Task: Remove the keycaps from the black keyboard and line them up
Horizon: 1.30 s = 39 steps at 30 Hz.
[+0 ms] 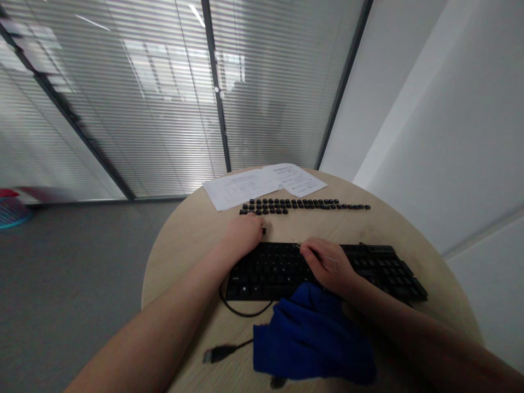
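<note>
Head view, left hand: at centre, left hand is curled by a small dark keycap; whether it is gripped cannot be told.
Right hand: right of centre, a thin tool is pinched in the closed fingers of the right hand.
Keyboard: keyboard is seen lower centre, its edge near blue cloth.
Risk: loose keycaps above could be scattered by a sleeveless forearm's brush; keys could be scratched if the tool slips.

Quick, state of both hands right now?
Left hand: small black keycap at its fingertips; whether gripped, can't tell.
Right hand: closed on a thin wire-tipped tool over the black computer keyboard.
</note>
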Each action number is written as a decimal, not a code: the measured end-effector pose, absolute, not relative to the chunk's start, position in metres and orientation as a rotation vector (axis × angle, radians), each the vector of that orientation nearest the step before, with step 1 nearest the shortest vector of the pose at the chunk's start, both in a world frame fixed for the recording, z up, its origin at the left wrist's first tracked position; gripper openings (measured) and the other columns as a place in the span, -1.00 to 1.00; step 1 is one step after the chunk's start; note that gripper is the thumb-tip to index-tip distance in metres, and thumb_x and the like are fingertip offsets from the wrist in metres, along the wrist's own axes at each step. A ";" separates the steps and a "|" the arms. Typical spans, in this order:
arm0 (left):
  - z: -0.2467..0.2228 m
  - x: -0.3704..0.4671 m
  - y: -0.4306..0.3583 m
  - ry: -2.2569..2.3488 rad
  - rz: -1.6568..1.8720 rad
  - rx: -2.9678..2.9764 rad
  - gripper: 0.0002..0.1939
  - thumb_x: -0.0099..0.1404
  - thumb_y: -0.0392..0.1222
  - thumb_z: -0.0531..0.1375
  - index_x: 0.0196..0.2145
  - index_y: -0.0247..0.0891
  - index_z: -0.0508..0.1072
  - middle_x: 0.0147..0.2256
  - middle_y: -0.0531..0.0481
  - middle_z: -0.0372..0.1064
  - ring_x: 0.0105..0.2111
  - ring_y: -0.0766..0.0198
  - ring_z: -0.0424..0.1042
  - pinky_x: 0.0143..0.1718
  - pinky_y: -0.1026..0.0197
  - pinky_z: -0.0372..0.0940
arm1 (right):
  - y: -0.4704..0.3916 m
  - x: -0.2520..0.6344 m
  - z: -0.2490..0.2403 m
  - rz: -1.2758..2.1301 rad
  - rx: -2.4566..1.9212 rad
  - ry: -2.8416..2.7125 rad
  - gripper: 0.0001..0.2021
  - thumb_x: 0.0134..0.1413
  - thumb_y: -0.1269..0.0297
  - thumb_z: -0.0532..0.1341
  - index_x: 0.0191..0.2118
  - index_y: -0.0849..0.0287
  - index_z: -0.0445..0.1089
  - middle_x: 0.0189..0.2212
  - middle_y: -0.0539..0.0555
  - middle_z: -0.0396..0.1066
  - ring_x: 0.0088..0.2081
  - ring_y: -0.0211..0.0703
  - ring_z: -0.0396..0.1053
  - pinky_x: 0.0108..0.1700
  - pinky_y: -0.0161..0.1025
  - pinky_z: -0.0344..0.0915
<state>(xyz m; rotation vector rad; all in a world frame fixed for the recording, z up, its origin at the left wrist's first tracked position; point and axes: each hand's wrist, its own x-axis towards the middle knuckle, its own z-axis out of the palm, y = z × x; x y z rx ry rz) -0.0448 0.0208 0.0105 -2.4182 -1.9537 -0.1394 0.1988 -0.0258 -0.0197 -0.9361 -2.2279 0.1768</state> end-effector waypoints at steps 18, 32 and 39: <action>0.016 -0.054 0.029 -1.885 -0.307 -2.585 -0.75 0.21 -0.28 0.18 -0.26 -0.11 0.65 -0.21 -0.13 0.57 -0.21 0.02 0.48 -0.16 0.06 0.31 | -0.026 0.200 -0.019 0.233 -0.928 -2.237 -0.76 0.34 0.29 0.04 -0.36 0.13 0.35 -0.46 0.04 0.44 -0.40 -0.17 0.40 -0.30 -0.24 0.26; 0.013 -0.054 0.032 -1.964 -0.224 -2.486 -0.69 0.31 -0.21 0.14 -0.08 -0.12 0.62 -0.10 -0.11 0.57 -0.14 0.05 0.50 -0.12 0.11 0.35 | -0.026 0.200 -0.019 0.237 -0.935 -2.237 -0.76 0.34 0.28 0.03 -0.35 0.14 0.35 -0.45 0.05 0.45 -0.39 -0.18 0.40 -0.29 -0.25 0.25; 0.009 -0.059 0.035 -1.957 -0.276 -2.508 -0.76 0.29 -0.14 0.17 -0.19 -0.11 0.63 -0.19 -0.07 0.60 -0.21 0.09 0.51 -0.22 0.13 0.33 | -0.026 0.199 -0.019 0.250 -0.929 -2.232 -0.74 0.35 0.27 0.02 -0.35 0.14 0.35 -0.45 0.05 0.45 -0.40 -0.18 0.39 -0.29 -0.26 0.24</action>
